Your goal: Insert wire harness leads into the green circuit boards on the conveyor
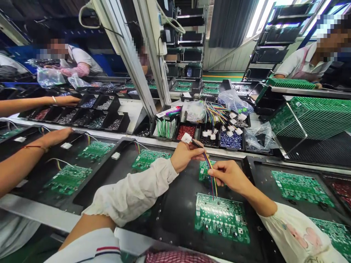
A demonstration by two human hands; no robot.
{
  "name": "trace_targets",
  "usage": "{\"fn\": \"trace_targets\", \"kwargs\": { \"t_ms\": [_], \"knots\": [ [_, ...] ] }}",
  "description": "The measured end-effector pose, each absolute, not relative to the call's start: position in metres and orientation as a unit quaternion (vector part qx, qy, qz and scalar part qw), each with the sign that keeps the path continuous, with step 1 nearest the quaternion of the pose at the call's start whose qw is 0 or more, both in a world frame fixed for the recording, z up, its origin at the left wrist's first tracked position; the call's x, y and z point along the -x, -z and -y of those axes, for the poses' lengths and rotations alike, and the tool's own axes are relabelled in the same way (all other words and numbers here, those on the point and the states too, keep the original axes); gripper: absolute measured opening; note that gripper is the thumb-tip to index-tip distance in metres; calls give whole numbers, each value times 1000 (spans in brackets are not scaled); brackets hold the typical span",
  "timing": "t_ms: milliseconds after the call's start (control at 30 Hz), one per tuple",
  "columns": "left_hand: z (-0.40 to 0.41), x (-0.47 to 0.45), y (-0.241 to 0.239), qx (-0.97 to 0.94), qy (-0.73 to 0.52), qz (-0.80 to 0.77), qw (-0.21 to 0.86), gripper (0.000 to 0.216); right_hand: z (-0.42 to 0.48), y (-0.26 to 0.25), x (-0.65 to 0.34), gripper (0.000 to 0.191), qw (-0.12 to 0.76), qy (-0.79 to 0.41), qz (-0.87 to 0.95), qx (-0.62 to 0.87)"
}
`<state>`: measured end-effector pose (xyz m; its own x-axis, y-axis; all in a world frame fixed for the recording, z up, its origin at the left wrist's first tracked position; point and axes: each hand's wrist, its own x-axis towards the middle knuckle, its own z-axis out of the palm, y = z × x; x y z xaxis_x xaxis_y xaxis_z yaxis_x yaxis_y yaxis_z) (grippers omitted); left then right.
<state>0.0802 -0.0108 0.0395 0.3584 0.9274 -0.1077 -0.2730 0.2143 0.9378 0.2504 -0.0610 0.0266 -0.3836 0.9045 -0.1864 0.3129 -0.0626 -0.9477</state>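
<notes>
A wire harness [207, 160] of several coloured wires with a white plug is stretched between my two hands. My left hand [188, 153] pinches it near the white connector [187, 137]. Lower down, my right hand [226, 173] closes its fingers on the same wires. The loose wire ends hang at the upper edge of a green circuit board [222, 217]; whether they sit in its holes I cannot tell. That board lies flat on a black tray [175, 212]. Behind my right hand, another green board [203, 170] is partly hidden.
Parts bins stand behind the tray, with red components [186, 131], blue components [230, 140] and more wire harnesses [215, 113]. A rack of upright boards [312, 117] is at the right. A co-worker's arms [35, 146] reach in from the left. Metal posts [134, 54] rise behind the bins.
</notes>
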Motion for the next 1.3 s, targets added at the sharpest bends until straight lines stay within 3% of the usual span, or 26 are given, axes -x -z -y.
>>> {"fn": "trace_targets", "kwargs": {
  "t_ms": [233, 333, 433, 600, 700, 1200, 1300],
  "knots": [
    [10, -64, -29, -461, -404, -399, 681, 34, 45, -28, -247, 38, 224, -448, 713, 491],
    [8, -51, -24, -455, -373, -407, 699, 35, 46, -22, -248, 28, 212, -387, 751, 490],
    [6, -36, -21, -452, -356, -423, 700, 33, 45, -8, -246, 20, 148, -428, 753, 478],
    [3, -24, -15, -449, -348, -435, 699, 29, 24, 20, -230, 18, 240, -336, 717, 562],
    [0, -23, -11, -449, -378, -419, 693, 26, 13, 33, -225, 17, 242, -300, 720, 577],
    [-12, -36, -1, -436, -426, -426, 669, 11, 14, 31, -226, 18, 207, -244, 735, 597],
    [-15, -43, 0, -434, -433, -429, 663, 13, 24, 19, -228, 28, 152, -347, 725, 574]
  ]
}}
